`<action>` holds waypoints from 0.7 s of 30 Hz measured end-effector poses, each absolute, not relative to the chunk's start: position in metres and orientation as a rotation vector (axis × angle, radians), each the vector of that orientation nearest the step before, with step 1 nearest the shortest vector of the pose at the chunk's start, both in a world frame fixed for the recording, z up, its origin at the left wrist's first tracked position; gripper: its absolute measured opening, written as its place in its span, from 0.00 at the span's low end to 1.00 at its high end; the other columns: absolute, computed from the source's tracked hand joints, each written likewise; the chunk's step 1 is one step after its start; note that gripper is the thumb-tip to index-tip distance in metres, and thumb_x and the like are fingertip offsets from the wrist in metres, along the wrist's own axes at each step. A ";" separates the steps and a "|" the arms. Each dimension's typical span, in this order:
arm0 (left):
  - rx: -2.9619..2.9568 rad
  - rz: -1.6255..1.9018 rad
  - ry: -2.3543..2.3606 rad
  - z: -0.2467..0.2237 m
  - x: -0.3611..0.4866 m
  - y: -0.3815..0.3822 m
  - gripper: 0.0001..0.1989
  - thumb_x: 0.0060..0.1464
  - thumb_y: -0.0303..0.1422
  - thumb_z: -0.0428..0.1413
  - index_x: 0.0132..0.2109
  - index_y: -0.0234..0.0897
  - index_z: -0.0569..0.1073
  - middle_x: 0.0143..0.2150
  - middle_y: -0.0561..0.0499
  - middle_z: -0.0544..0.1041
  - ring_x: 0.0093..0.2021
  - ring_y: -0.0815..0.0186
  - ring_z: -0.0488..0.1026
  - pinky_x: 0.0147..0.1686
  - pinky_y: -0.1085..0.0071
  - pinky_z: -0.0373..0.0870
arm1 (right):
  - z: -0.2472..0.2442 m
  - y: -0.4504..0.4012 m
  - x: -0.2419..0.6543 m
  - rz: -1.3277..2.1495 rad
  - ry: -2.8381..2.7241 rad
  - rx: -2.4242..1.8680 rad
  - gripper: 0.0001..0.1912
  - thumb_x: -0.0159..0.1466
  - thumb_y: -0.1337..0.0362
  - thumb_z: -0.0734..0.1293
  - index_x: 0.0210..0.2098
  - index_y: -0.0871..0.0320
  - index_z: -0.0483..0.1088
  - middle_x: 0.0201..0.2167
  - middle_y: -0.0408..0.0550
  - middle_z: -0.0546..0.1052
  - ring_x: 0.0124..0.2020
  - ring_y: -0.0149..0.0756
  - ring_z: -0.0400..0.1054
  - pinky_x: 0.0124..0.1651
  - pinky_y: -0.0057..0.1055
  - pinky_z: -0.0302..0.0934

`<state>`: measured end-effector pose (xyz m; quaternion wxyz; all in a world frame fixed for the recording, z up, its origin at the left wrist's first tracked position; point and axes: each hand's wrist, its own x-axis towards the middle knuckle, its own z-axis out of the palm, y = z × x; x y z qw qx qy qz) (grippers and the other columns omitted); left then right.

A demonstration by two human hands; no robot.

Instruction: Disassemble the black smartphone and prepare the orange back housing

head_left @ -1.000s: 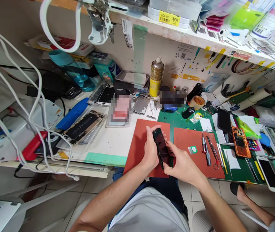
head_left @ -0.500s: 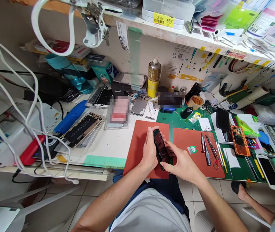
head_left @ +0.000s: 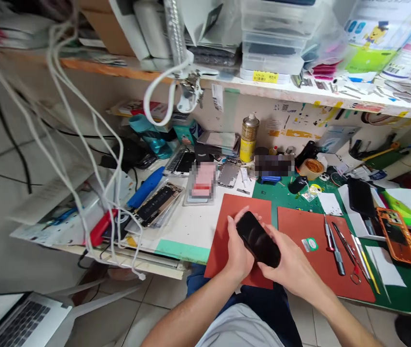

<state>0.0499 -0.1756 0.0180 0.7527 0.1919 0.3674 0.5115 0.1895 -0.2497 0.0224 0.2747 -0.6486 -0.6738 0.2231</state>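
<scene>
A black smartphone [head_left: 258, 239] with a dark, glossy screen is held over a reddish-brown mat [head_left: 220, 241], screen up. My left hand [head_left: 239, 248] cups its left side and upper end, with the fingers partly hidden behind it. On the other side, my right hand [head_left: 285, 260] grips the right edge and lower end, the thumb at the bottom corner. A second reddish-brown mat [head_left: 317, 270] lies to the right, with a small green-and-white label [head_left: 310, 245], a screwdriver [head_left: 338, 258] and tweezers on it.
An opened phone [head_left: 158, 202] and a blue tool [head_left: 147, 185] lie on the left. A spray can [head_left: 249, 137] stands at the back beneath a loaded shelf [head_left: 281, 91]. White cables [head_left: 115, 193] hang at left. An orange phone housing [head_left: 400, 236] lies at right.
The phone has turned from edge-on to face up, its screen now showing broadly. Both hands have shifted with it. The camera view has swung to the left, so the bench appears further right and lower.
</scene>
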 end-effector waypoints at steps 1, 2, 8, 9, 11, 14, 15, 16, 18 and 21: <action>0.458 1.087 0.802 0.016 0.044 -0.175 0.39 0.66 0.67 0.47 0.67 0.44 0.74 0.55 0.42 0.84 0.60 0.52 0.80 0.61 0.56 0.74 | 0.022 -0.250 0.196 0.545 -1.869 -1.748 0.46 0.60 0.65 0.72 0.75 0.51 0.57 0.62 0.58 0.78 0.61 0.57 0.76 0.58 0.54 0.76; 0.506 1.049 0.803 0.014 0.038 -0.174 0.40 0.67 0.67 0.48 0.68 0.43 0.74 0.59 0.40 0.83 0.62 0.51 0.78 0.64 0.55 0.71 | 0.022 -0.250 0.203 0.491 -1.937 -1.750 0.45 0.60 0.65 0.72 0.75 0.52 0.56 0.60 0.58 0.79 0.59 0.58 0.76 0.56 0.54 0.76; 0.972 0.658 0.763 0.006 -0.012 -0.152 0.36 0.61 0.61 0.62 0.63 0.37 0.80 0.58 0.35 0.83 0.63 0.46 0.78 0.66 0.47 0.69 | 0.022 -0.247 0.250 0.232 -2.399 -1.653 0.44 0.59 0.72 0.69 0.74 0.55 0.59 0.56 0.59 0.78 0.54 0.59 0.75 0.54 0.55 0.76; 1.074 0.589 0.752 0.005 -0.019 -0.148 0.38 0.55 0.57 0.69 0.64 0.38 0.80 0.58 0.35 0.83 0.60 0.45 0.79 0.65 0.47 0.71 | 0.019 -0.245 0.255 0.201 -2.456 -1.632 0.44 0.58 0.73 0.69 0.73 0.55 0.60 0.56 0.60 0.78 0.54 0.59 0.75 0.55 0.56 0.76; 1.285 0.482 0.744 0.005 -0.028 -0.143 0.47 0.42 0.48 0.79 0.68 0.39 0.77 0.63 0.35 0.79 0.59 0.45 0.79 0.64 0.46 0.72 | 0.013 -0.241 0.263 0.147 -2.530 -1.595 0.45 0.57 0.74 0.69 0.73 0.56 0.61 0.57 0.60 0.78 0.56 0.61 0.75 0.56 0.57 0.76; 1.574 0.397 0.755 0.005 -0.033 -0.140 0.53 0.39 0.37 0.80 0.73 0.45 0.72 0.75 0.38 0.68 0.69 0.42 0.72 0.72 0.46 0.65 | 0.004 -0.234 0.270 0.129 -2.583 -1.537 0.45 0.56 0.74 0.70 0.73 0.57 0.61 0.59 0.61 0.78 0.59 0.61 0.74 0.60 0.57 0.74; 1.655 0.382 0.757 0.004 -0.032 -0.140 0.52 0.42 0.34 0.78 0.74 0.45 0.70 0.77 0.40 0.65 0.72 0.43 0.67 0.75 0.46 0.61 | 0.002 -0.233 0.271 0.140 -2.595 -1.525 0.45 0.56 0.74 0.71 0.73 0.57 0.62 0.59 0.62 0.77 0.59 0.61 0.74 0.61 0.57 0.74; 1.727 0.371 0.754 0.003 -0.031 -0.141 0.50 0.45 0.31 0.75 0.75 0.45 0.69 0.78 0.41 0.65 0.75 0.43 0.64 0.77 0.47 0.58 | 0.001 -0.231 0.272 0.156 -2.604 -1.518 0.45 0.56 0.74 0.71 0.73 0.58 0.62 0.59 0.62 0.77 0.59 0.61 0.74 0.61 0.57 0.74; 1.849 0.362 0.747 0.001 -0.029 -0.142 0.49 0.49 0.28 0.72 0.76 0.44 0.67 0.77 0.41 0.66 0.77 0.45 0.61 0.77 0.47 0.57 | 0.003 -0.229 0.272 0.192 -2.610 -1.517 0.46 0.56 0.74 0.72 0.73 0.59 0.61 0.60 0.63 0.77 0.60 0.62 0.73 0.61 0.58 0.73; 1.971 0.375 0.747 -0.002 -0.029 -0.143 0.47 0.53 0.29 0.71 0.77 0.45 0.64 0.73 0.41 0.71 0.75 0.46 0.62 0.76 0.44 0.61 | 0.015 -0.227 0.268 0.262 -2.604 -1.529 0.45 0.57 0.73 0.71 0.73 0.60 0.61 0.59 0.64 0.77 0.59 0.61 0.73 0.62 0.58 0.72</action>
